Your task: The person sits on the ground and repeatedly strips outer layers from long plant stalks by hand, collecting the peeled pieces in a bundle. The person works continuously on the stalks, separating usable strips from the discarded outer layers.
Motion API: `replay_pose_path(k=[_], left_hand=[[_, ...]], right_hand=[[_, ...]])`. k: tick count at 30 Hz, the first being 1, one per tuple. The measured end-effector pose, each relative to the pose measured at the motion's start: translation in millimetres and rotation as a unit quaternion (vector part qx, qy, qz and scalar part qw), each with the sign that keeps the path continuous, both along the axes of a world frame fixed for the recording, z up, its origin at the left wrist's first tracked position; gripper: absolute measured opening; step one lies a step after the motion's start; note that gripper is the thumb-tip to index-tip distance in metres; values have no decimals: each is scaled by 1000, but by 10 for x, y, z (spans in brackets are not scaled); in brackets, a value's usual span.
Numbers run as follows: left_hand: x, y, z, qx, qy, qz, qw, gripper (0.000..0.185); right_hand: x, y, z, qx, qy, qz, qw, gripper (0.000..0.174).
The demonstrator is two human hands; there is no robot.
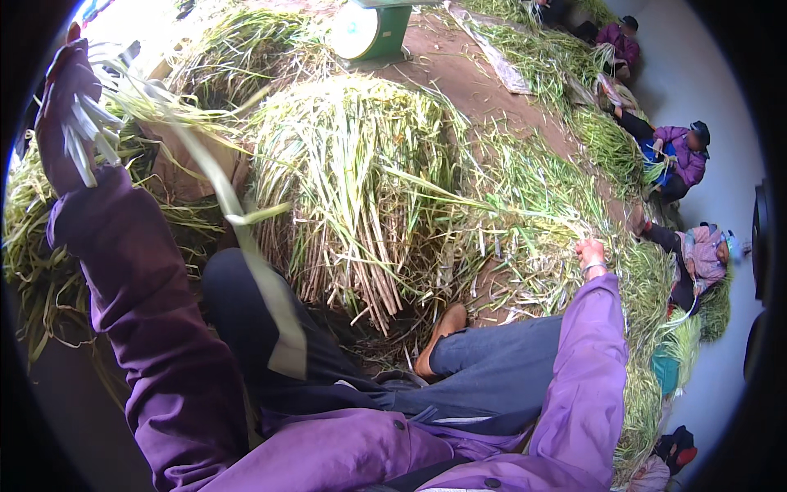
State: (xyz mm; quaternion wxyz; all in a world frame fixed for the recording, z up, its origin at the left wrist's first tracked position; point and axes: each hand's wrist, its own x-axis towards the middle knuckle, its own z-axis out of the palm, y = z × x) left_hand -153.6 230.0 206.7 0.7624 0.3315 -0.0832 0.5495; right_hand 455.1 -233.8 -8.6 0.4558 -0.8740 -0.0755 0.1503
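Note:
My left hand (67,117) is raised at the far left, closed around a bunch of pale leafy stalks (89,132) whose long green leaves trail to the right. One long pale leaf (209,160), blurred, hangs down towards my left knee. Off to the right, my right hand (590,252) is closed on the end of some thin yellow-green leaves (541,218) that stretch back towards the large heap. That heap of leafy stalks (350,172) lies before me, its brown stem ends pointing towards my legs.
A green dial scale (390,34) stands beyond the heap. More cut greens (522,178) lie along the right, by a flat sheet (498,61). Several people sit along the wall, one in a purple jacket (685,154). My brown boot (442,338) rests at the heap's near edge.

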Motion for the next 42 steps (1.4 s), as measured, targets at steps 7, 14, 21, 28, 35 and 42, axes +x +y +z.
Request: replay_pose_path(k=[7, 14, 21, 28, 35, 42], left_hand=[[598, -557, -644, -94, 24, -169, 981, 48], [1164, -1672, -1765, -340, 137, -341, 866, 27], [1154, -1783, -2134, -337, 255, -267, 866, 19], [1299, -1881, -2135, -287, 412, -255, 827, 17], [1422, -2002, -2316, -235, 534, -256, 771, 19], [1487, -2070, -2377, -198, 524, -307, 769, 15]], right_hand=[[-952, 773, 725, 359, 194, 143, 902, 47], [-2911, 1367, 330, 326, 379, 223, 837, 16], [-3342, 1348, -62, 215, 379, 299, 849, 18], [-3474, 1373, -42, 141, 336, 368, 856, 16], [-3481, 1347, -115, 154, 347, 391, 839, 17], [-3421, 1366, -180, 237, 524, 255, 778, 27]])
